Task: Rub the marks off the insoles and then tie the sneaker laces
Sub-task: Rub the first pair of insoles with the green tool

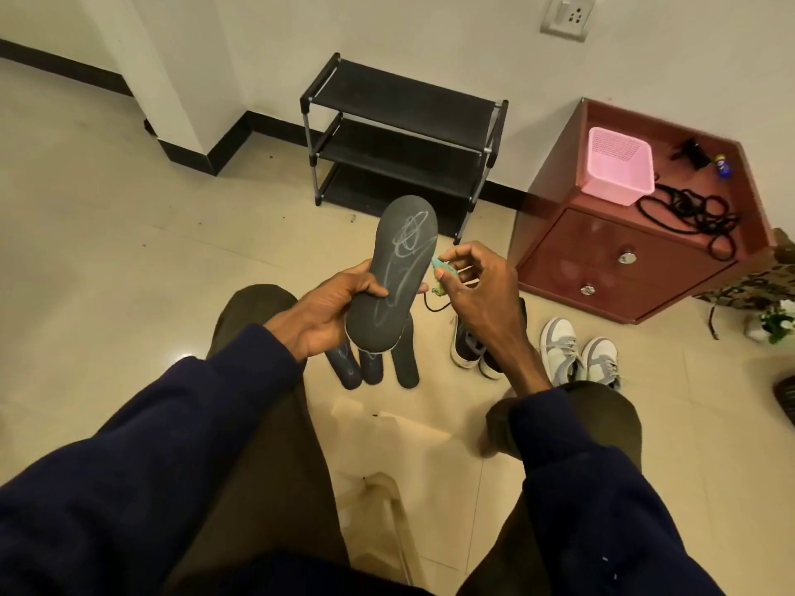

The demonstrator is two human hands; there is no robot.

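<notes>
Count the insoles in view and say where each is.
4. One scribbled insole is held in the left hand; three more insoles lie side by side on the floor below, partly covered by it. Others may be hidden.

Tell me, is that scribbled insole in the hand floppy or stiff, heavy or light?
Probably fairly stiff: the insole stands straight above the left hand without drooping. Likely light, since a thumb and fingers around its lower half hold it up alone. Its matte grey face suggests it isn't slippery.
</notes>
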